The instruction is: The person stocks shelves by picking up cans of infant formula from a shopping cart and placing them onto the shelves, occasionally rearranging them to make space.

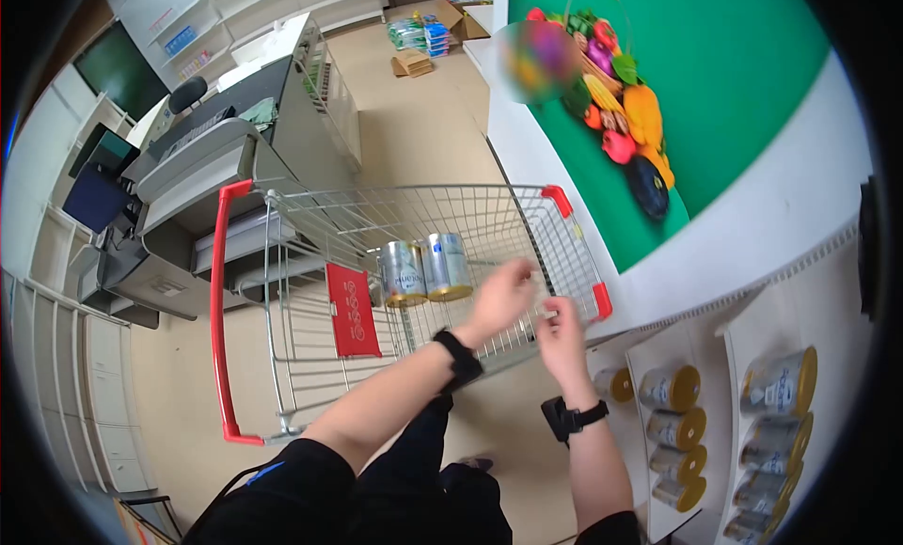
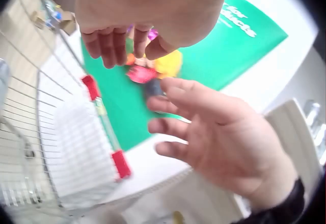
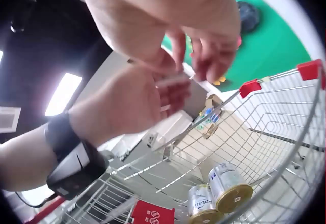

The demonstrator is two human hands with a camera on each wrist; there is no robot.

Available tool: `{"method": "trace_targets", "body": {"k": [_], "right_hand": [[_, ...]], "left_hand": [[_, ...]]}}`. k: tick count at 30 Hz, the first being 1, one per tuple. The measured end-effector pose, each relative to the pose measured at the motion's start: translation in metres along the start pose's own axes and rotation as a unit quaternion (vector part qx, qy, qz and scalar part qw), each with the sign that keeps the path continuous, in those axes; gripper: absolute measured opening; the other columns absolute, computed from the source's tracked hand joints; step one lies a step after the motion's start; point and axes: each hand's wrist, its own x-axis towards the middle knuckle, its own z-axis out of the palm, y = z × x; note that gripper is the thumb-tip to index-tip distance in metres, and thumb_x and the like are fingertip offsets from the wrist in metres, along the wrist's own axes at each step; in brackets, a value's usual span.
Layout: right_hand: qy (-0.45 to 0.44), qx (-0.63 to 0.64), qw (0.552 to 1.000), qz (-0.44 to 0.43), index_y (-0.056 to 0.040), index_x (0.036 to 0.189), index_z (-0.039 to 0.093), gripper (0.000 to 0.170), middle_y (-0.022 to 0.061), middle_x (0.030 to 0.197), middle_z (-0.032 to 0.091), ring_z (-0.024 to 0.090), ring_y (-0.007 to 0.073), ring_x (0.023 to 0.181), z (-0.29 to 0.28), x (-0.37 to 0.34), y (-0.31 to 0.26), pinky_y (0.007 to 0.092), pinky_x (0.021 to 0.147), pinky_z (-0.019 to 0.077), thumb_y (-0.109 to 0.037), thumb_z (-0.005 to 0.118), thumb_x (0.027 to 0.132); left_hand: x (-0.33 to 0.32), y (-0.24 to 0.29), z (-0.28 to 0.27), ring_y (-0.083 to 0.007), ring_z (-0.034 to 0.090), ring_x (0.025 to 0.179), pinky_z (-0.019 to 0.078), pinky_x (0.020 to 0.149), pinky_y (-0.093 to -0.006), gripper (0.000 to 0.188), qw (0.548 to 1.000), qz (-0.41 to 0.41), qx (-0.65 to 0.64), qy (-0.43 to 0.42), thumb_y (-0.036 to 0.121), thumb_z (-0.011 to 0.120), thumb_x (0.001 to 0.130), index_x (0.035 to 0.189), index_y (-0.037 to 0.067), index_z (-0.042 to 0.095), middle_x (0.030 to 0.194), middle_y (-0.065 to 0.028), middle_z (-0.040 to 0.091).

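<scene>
My left hand is over the near right part of a wire shopping cart, its loosely bent fingers holding nothing I can see. Close beside it is my right hand, near the cart's red corner piece. In the left wrist view, the right hand has its fingers spread and relaxed, below the left hand. The right wrist view has the two hands overlapping, fingertips near each other. Two silver milk powder tins with gold ends are side by side in the cart.
To the right, shelves hold several similar tins. A green-topped display counter borders the cart and carries imitation fruit and vegetables. At the left are a checkout counter and the red cart handle. Boxes and packs lie farther back.
</scene>
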Motion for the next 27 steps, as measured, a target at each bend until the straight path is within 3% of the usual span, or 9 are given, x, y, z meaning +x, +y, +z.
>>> {"method": "trace_targets", "body": {"k": [1, 3, 6, 12, 14, 16, 20, 21, 27], "right_hand": [[-0.001, -0.004, 1.000, -0.003, -0.0011, 0.112, 0.051, 0.030, 0.0148, 0.102, 0.060, 0.061, 0.0264, 0.084, 0.013, 0.020, 0.002, 0.0350, 0.078, 0.0496, -0.007, 0.063, 0.085], [-0.242, -0.175, 0.954, -0.028, -0.0019, 0.118, 0.051, 0.041, 0.0201, 0.107, 0.064, 0.064, 0.0356, 0.091, 0.051, 0.070, 0.029, 0.0392, 0.080, 0.0520, -0.009, 0.065, 0.081], [-0.341, -0.249, 0.904, 0.070, -0.0012, 0.128, 0.048, 0.052, 0.0200, 0.108, 0.064, 0.064, 0.0310, 0.097, 0.114, 0.141, 0.075, 0.0360, 0.071, 0.0529, -0.008, 0.065, 0.080], [-0.380, -0.300, 0.839, 0.247, 0.0085, 0.133, 0.032, 0.063, 0.0310, 0.122, 0.056, 0.056, 0.0393, 0.114, 0.210, 0.197, 0.145, 0.0427, 0.095, 0.0471, -0.002, 0.058, 0.078], [-0.410, -0.282, 0.825, 0.268, 0.0061, 0.137, 0.026, 0.078, 0.0298, 0.126, 0.054, 0.057, 0.0393, 0.114, 0.225, 0.195, 0.175, 0.0419, 0.094, 0.0476, -0.004, 0.068, 0.072], [-0.357, -0.121, 0.895, 0.238, 0.0041, 0.146, 0.017, 0.103, 0.0250, 0.122, 0.057, 0.061, 0.0331, 0.103, 0.232, 0.193, 0.207, 0.0390, 0.077, 0.0522, -0.003, 0.077, 0.063], [-0.352, 0.023, 0.904, 0.241, 0.0070, 0.135, 0.040, 0.092, 0.0205, 0.119, 0.059, 0.059, 0.0279, 0.106, 0.181, 0.205, 0.167, 0.0375, 0.082, 0.0510, -0.030, 0.085, 0.064], [-0.315, 0.003, 0.917, 0.246, 0.0079, 0.118, 0.056, 0.073, 0.0233, 0.116, 0.062, 0.061, 0.0311, 0.108, 0.169, 0.206, 0.160, 0.0373, 0.090, 0.0483, -0.038, 0.082, 0.068], [-0.150, 0.002, 0.974, 0.169, 0.0075, 0.109, 0.062, 0.060, 0.0253, 0.111, 0.062, 0.060, 0.0332, 0.107, 0.067, 0.172, 0.073, 0.0372, 0.090, 0.0476, -0.046, 0.067, 0.083]], "left_hand": [[0.007, -0.045, -0.023, -0.0292, 0.063, 0.099, 0.0501, 0.087, -0.0366, 0.035, 0.998, -0.035, 0.039, 0.032, 0.012, 0.055, 0.082, 0.114, 0.001, 0.058, 0.108, -0.0168, 0.064], [0.010, -0.143, -0.056, -0.0345, 0.058, 0.111, 0.0458, 0.095, -0.0400, 0.047, 0.975, -0.190, 0.113, 0.023, 0.022, 0.059, 0.081, 0.122, 0.000, 0.053, 0.118, -0.0221, 0.060], [0.014, -0.209, -0.073, -0.0397, 0.054, 0.116, 0.0425, 0.100, -0.0419, 0.060, 0.944, -0.306, 0.125, -0.012, 0.028, 0.061, 0.080, 0.129, -0.001, 0.045, 0.124, -0.0276, 0.054], [0.026, -0.295, -0.054, -0.0424, 0.049, 0.118, 0.0396, 0.103, -0.0425, 0.083, 0.912, -0.406, 0.061, -0.014, 0.032, 0.066, 0.076, 0.139, -0.007, 0.031, 0.128, -0.0318, 0.048], [0.021, -0.302, -0.037, -0.0421, 0.049, 0.116, 0.0397, 0.102, -0.0429, 0.085, 0.926, -0.376, 0.004, 0.030, 0.034, 0.067, 0.074, 0.139, -0.008, 0.031, 0.129, -0.0304, 0.045], [0.020, -0.281, -0.024, -0.0413, 0.047, 0.115, 0.0388, 0.102, -0.0442, 0.086, 0.932, -0.358, 0.018, 0.060, 0.036, 0.068, 0.074, 0.140, -0.005, 0.031, 0.130, -0.0273, 0.042], [0.028, -0.255, -0.029, -0.0408, 0.041, 0.118, 0.0342, 0.103, -0.0472, 0.069, 0.932, -0.323, 0.142, 0.085, 0.037, 0.066, 0.077, 0.137, 0.011, 0.045, 0.131, -0.0209, 0.043], [0.033, -0.240, -0.036, -0.0402, 0.040, 0.117, 0.0336, 0.103, -0.0468, 0.066, 0.942, -0.292, 0.142, 0.087, 0.036, 0.065, 0.078, 0.136, 0.011, 0.047, 0.129, -0.0204, 0.043], [0.037, -0.138, -0.038, -0.0301, 0.051, 0.105, 0.0418, 0.094, -0.0385, 0.050, 0.985, -0.156, -0.003, 0.071, 0.022, 0.064, 0.086, 0.132, 0.008, 0.050, 0.121, -0.0168, 0.048]]}}
